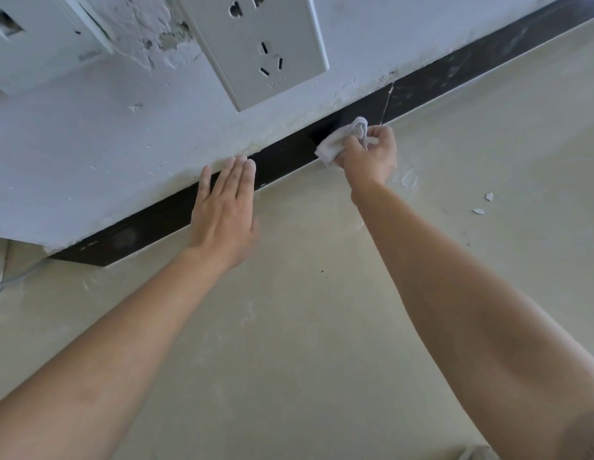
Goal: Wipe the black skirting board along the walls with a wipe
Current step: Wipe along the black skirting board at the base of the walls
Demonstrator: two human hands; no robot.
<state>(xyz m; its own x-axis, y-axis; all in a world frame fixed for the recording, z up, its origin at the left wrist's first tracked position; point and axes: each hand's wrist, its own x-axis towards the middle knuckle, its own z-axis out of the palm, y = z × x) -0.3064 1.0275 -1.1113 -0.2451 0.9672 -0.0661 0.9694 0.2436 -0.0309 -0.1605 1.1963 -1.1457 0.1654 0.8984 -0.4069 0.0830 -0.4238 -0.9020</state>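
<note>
My right hand squeezes the wipe against the black board. My left hand lies flat and open on it.

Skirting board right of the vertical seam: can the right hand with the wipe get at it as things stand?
Probably yes. The right hand presses the wipe on the skirting board just left of the seam; nothing blocks the dusty stretch beyond.

Two bare hands, the left hand and right hand, are showing, sharing one white wipe. One black skirting board is running below two wall sockets, socket and socket.
</note>
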